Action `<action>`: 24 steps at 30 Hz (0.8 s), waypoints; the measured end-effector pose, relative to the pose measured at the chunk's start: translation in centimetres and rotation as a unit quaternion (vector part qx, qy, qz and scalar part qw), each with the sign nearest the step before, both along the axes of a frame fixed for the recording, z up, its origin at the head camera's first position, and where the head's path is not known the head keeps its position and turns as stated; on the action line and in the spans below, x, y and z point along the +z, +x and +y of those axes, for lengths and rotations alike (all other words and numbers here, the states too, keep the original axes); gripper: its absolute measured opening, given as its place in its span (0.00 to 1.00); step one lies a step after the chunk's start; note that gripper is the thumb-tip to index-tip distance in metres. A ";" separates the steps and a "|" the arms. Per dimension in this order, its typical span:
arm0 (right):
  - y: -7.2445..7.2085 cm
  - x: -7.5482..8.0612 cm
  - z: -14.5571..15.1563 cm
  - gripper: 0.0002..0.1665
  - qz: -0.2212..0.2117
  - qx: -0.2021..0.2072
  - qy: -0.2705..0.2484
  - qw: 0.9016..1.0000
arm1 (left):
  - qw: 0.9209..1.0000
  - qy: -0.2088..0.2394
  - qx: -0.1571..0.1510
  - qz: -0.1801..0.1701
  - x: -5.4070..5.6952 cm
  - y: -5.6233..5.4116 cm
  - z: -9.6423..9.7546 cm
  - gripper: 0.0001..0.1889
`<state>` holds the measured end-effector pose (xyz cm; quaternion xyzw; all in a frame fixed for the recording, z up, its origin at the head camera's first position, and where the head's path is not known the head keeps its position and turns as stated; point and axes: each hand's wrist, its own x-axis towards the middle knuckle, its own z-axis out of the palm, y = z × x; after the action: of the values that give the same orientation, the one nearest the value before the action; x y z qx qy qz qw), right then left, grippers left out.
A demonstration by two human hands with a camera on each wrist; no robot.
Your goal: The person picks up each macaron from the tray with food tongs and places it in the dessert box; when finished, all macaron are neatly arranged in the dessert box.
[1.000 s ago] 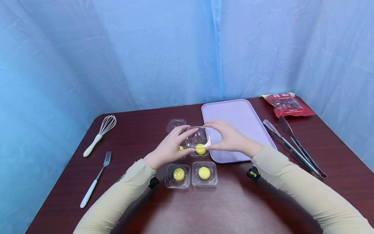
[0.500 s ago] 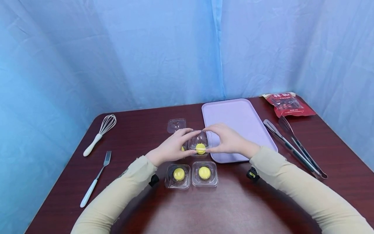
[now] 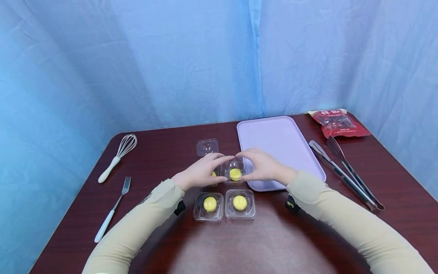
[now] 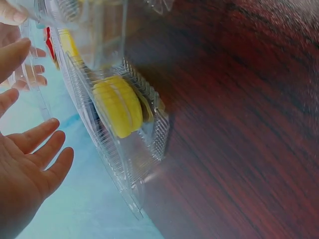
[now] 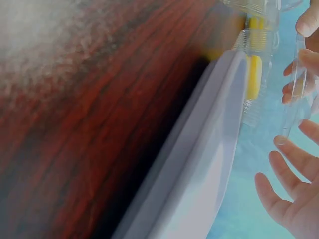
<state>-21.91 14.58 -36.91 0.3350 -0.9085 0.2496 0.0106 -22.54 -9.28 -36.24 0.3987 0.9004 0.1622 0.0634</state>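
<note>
Both hands hold a clear plastic lid (image 3: 234, 163) by its edges, above the rear right clear container, whose yellow macaron (image 3: 235, 174) shows through. My left hand (image 3: 202, 171) pinches the lid's left side between thumb and fingertips; my right hand (image 3: 262, 166) pinches its right side. From the left wrist, the lid (image 4: 34, 84) appears apart from the ridged container (image 4: 149, 144). Partly behind my left hand sits another macaron (image 3: 214, 174). Nearer me are a front left container (image 3: 199, 216) and a front right container (image 3: 249, 214), each with a yellow macaron.
Behind the hands lies another clear lid (image 3: 207, 147). A lilac tray (image 3: 273, 137) stands close by my right hand. Metal tongs (image 3: 345, 173) and a red food packet (image 3: 337, 122) lie at the right, a whisk (image 3: 118, 156) and a fork (image 3: 113, 209) at the left.
The held lid has come down from a tilted position to a flatter one over the rear right container. Both hands have sunk slightly with it.
</note>
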 end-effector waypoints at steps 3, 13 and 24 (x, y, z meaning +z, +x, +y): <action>0.0 -0.2 -0.1 0.41 -0.007 -0.002 0.009 1.000 | 1.000 -0.008 -0.004 -0.001 0.0 0.0 0.1 0.35; 0.0 -0.6 -0.4 0.41 -0.023 -0.001 0.041 0.999 | 0.999 -0.032 -0.015 0.012 -0.3 -0.1 0.5 0.34; -0.3 -1.1 -0.4 0.40 -0.028 0.001 0.055 0.998 | 0.999 -0.038 -0.016 0.018 -0.9 -0.3 0.7 0.34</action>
<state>-22.24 14.22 -38.03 0.3287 -0.9205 0.2084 -0.0339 -22.84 -8.59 -37.11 0.4132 0.9004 0.1199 0.0646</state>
